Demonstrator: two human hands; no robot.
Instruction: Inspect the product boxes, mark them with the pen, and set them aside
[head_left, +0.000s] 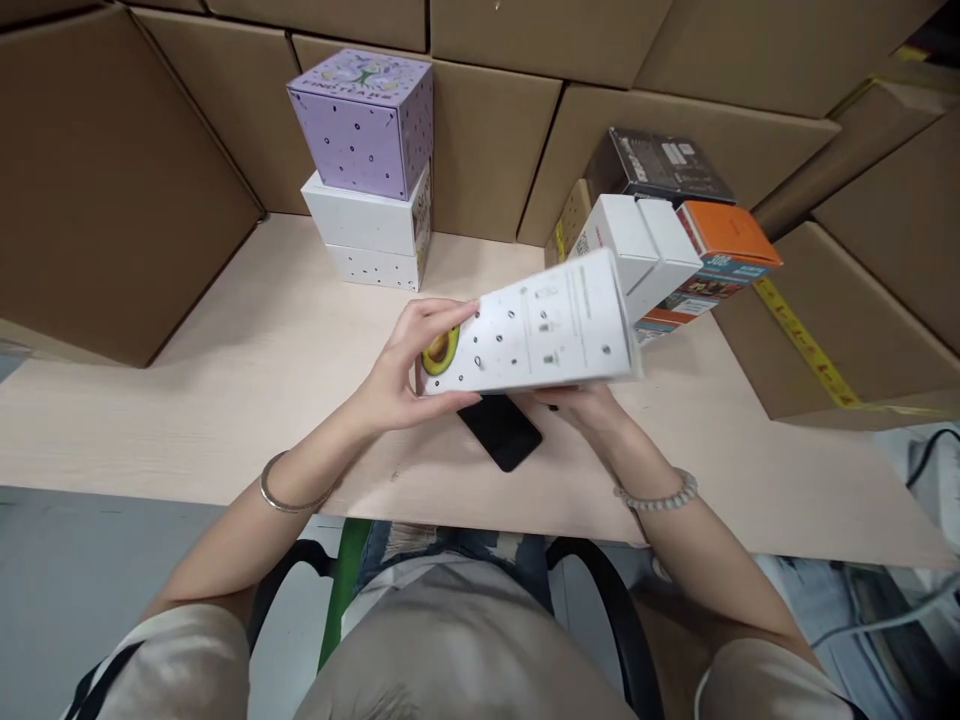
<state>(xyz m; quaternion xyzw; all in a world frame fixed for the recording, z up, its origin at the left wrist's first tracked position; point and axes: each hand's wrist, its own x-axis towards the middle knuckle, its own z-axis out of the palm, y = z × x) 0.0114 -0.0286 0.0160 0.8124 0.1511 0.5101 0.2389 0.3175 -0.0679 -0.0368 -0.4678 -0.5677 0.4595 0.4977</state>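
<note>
Between my hands, above the table, is a white box [525,335] with an avocado picture and small dark marks printed on it. My left hand [409,365] grips its left end, thumb on the near edge and fingers over the far edge. Under its right part, my right hand [581,405] supports the box from below; most of those fingers are hidden by it. A black smartphone [501,432] lies on the table below the box, its upper end covered from sight.
At the back left, a purple box [360,140] sits on white boxes [367,235]. White cartons [637,235], an orange box [727,240] and a dark box [660,165] stand at the right. Large cardboard boxes [487,140] wall in the wooden table [247,410].
</note>
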